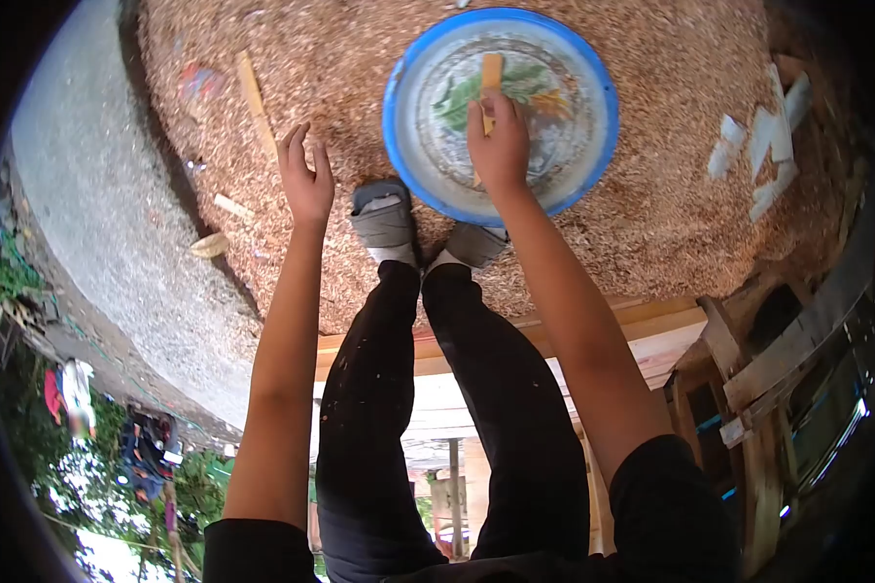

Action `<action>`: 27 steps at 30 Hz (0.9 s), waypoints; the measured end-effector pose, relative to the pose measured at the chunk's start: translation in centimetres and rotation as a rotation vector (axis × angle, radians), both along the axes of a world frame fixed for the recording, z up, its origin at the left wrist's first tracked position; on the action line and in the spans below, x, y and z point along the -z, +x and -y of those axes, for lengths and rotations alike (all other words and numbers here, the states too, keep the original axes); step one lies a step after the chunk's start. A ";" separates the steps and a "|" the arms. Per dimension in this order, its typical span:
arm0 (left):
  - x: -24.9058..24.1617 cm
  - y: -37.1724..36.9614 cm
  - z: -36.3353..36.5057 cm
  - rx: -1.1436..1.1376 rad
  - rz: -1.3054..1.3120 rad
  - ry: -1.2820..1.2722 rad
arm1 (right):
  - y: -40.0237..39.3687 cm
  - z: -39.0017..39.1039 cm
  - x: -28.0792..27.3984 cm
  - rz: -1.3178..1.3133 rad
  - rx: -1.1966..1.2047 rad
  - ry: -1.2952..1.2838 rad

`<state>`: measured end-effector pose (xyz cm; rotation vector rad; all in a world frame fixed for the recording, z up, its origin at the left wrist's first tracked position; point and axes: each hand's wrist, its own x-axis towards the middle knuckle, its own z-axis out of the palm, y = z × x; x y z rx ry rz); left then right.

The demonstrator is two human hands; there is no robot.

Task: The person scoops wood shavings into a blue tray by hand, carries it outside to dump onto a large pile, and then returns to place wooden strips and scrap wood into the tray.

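A round basin (599, 97) with a blue rim and a worn, leaf-patterned inside lies on the wood shavings. Over it, my right hand (499, 146) has its fingers closed round a thin yellowish wood strip (493, 70), whose upper end sticks out past the fingers. My left hand (306, 180) hangs to the left of the basin with its fingers apart and nothing in them. Near its fingertips another narrow wood strip (253, 95) lies on the shavings.
My sandalled feet (384, 216) stand just below the basin. Grey concrete (97, 185) borders the shavings at left. White broken pieces (770, 141) lie at right, near wooden framing (749, 389). People (73, 394) show at the lower left.
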<state>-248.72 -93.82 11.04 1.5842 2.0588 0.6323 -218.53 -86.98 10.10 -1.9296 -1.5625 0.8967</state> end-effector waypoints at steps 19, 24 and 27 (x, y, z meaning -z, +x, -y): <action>2.7 -1.3 -0.9 -0.418 -0.208 0.067 | -2.2 2.1 -2.8 -0.324 -0.163 -0.038; -4.9 2.7 -2.8 -0.395 0.346 0.032 | -3.3 2.6 -4.7 -0.478 -0.179 -0.103; -9.0 5.2 -4.7 -0.322 0.577 0.020 | -4.1 2.5 -6.0 -0.550 -0.235 -0.124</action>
